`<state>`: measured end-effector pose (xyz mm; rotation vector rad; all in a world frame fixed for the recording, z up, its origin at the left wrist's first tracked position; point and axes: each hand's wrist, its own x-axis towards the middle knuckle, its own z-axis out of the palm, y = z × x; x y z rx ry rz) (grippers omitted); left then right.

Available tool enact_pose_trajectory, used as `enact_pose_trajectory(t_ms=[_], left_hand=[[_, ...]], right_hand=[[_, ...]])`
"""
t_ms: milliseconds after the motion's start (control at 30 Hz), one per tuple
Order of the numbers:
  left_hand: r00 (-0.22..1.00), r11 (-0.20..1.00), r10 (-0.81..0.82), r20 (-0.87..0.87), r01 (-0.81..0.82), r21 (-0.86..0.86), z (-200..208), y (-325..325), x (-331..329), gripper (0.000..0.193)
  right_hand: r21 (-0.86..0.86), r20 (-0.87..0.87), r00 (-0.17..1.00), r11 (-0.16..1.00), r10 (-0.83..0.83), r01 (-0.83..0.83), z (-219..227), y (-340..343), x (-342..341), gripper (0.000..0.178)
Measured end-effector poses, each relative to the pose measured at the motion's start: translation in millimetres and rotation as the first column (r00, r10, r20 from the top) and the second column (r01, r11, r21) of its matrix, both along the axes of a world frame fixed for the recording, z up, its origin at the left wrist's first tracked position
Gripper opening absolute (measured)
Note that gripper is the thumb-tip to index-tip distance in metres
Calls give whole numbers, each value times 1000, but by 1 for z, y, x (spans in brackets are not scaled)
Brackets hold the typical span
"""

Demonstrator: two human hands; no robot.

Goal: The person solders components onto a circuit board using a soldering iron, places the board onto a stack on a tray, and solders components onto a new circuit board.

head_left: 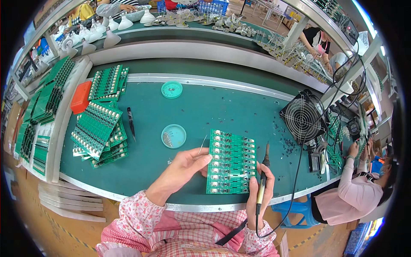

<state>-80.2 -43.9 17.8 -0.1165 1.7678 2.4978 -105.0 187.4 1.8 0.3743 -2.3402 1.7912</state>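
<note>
Over the front of the green bench, my left hand point(179, 170) grips a green circuit board panel point(231, 162) by its left edge. A thin solder wire point(203, 144) sticks up from the same fingers. My right hand point(265, 188) is closed round a soldering iron point(266, 159), its tip pointing up and away, apart from the panel. The right fingers also touch the panel's right edge. Rows of small white and dark parts cover the panel. Beyond my left hand stands a round dish point(181, 138) with small bits in it.
Stacked circuit boards point(95, 130), an orange-red box point(81, 97) and black tweezers point(131, 124) lie left. Another dish point(171, 89) sits farther back. A black fan point(302, 119) stands right; the iron's cord point(293, 192) loops there. A co-worker point(355, 195) sits at right.
</note>
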Motion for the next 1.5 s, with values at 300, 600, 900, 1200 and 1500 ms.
enact_pose_trajectory(t_ms=[300, 600, 900, 1200, 1500], left_hand=[[1000, 1000, 1, 3, -1, 13, -1, 0, -3, 38], [997, 996, 80, 3, -80, 30, -6, -1, -4, 35], [994, 995, 87, 67, -90, 42, -10, -4, -4, 36], [995, 993, 83, 48, -86, 78, -8, -3, -9, 36], [995, 990, 88, 50, -93, 110, -7, -3, -6, 36]], right_hand=[[-15, -41, 999, 1000, -14, 13, -3, -2, -4, 39], [-70, -34, 999, 997, 18, -20, -1, 1, 2, 47], [-119, -39, 998, 991, 49, -54, -6, 7, 7, 53], [-100, -28, 999, 995, 19, -21, -6, 3, 6, 49], [-47, -5, 1000, 999, -6, 6, -6, 3, 6, 41]])
